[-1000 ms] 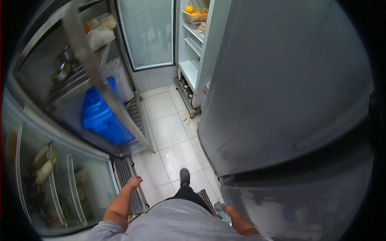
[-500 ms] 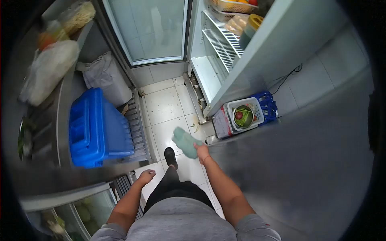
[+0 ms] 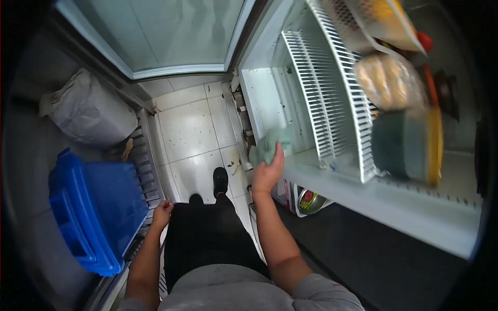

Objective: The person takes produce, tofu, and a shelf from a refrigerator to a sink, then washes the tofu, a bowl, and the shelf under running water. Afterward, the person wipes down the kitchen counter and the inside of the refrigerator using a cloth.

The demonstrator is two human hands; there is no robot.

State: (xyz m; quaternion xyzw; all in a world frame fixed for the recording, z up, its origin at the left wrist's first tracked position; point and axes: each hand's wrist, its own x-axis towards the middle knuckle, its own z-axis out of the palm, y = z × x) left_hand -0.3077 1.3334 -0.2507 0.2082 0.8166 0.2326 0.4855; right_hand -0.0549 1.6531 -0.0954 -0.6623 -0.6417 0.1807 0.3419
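Observation:
In my right hand point(image 3: 267, 173) is a pale green cloth point(image 3: 272, 142), gripped at its near end and blurred by motion. The cloth is at the front lip of the open refrigerator's floor point(image 3: 262, 98), which has dark specks on it; I cannot tell whether it touches. Two white wire shelves point(image 3: 316, 98) rise beside that hand. My left hand point(image 3: 163, 211) hangs low by my thigh, fingers curled together, close to a slatted rack; whatever may be between its fingertips is too small to name.
The refrigerator's glass door point(image 3: 176, 36) stands open ahead. A blue lidded bin point(image 3: 98, 207) and a grey-white sack point(image 3: 96, 109) sit on the left rack. On a shelf are bagged bread-like pieces point(image 3: 384, 80) and a yellow-lidded container point(image 3: 407, 145). A metal bowl of vegetables point(image 3: 311, 202) is below.
I have moved closer to the refrigerator. My right hand has carried the cloth from above the floor tiles to the refrigerator's lower opening. My left hand stays low at my side.

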